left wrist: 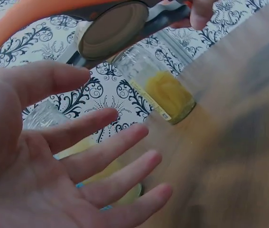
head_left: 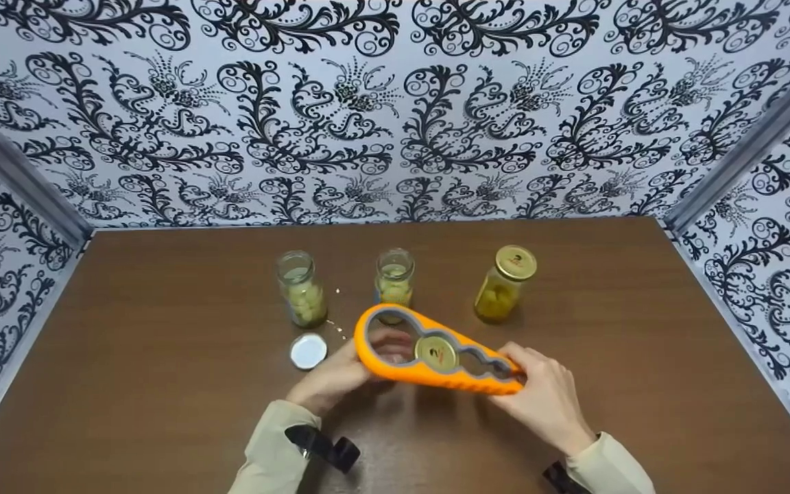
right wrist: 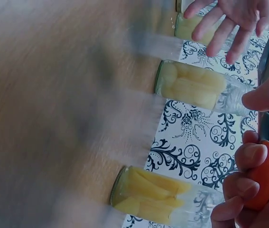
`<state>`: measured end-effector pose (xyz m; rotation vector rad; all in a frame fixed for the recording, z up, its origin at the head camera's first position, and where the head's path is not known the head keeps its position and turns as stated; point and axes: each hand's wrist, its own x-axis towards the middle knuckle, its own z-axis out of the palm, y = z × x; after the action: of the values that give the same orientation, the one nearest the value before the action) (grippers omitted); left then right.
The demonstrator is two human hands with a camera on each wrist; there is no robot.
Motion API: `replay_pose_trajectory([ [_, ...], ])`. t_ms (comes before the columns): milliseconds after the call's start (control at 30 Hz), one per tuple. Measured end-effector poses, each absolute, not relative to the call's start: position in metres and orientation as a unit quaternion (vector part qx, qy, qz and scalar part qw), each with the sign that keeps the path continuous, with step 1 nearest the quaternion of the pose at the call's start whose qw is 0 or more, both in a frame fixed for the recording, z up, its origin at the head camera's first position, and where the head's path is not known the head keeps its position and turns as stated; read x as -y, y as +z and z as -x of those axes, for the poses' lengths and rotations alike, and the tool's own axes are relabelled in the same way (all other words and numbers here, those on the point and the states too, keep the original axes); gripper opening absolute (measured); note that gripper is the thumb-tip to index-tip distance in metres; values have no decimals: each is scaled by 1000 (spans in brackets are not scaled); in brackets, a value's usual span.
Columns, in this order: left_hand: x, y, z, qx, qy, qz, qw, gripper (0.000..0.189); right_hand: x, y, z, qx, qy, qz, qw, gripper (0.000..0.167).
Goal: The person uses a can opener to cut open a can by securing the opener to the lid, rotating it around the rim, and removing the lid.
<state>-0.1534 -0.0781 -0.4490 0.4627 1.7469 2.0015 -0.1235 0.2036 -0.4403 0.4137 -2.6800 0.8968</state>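
The left hand (left wrist: 63, 161) spreads its fingers apart; the right hand's (head_left: 547, 396) fingers clamp the orange opener (head_left: 415, 374), gold lid (head_left: 436, 353) inside.

Lid (head_left: 436, 353) in opener (head_left: 436, 378); behind: L jar (head_left: 306, 299), mid jar (head_left: 395, 283), R jar (head_left: 498, 295)

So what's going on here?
A person's right hand holds an orange jar opener with a gold lid in one of its openings. The left hand, fingers spread, holds nothing. Beyond, the left jar and middle jar are open; the right jar is capped. A white-faced lid lies near the left jar.
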Motion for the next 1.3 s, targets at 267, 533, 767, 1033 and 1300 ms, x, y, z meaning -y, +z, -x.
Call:
replay_pose_trajectory([
  [267, 70, -452, 144, -472, 834, -127, 257, 26, -201, -446, 124, 924, 307, -173, 148, 38],
  [533, 61, -446, 139, -380, 869, -45, 313, 40, -197, -450, 128, 916, 319, -183, 164, 43],
  [767, 57, -446, 142, -309, 886, -82, 336, 35, -195, -452, 131, 911, 334, -185, 158, 46],
  [1033, 55, -449, 143, -298, 890, -101, 330, 33, -194, -449, 136, 894, 370, -204, 150, 48],
  [1300, 56, -449, 140, -395, 865, -40, 307, 80, -199, -444, 137, 887, 359, -228, 180, 51],
])
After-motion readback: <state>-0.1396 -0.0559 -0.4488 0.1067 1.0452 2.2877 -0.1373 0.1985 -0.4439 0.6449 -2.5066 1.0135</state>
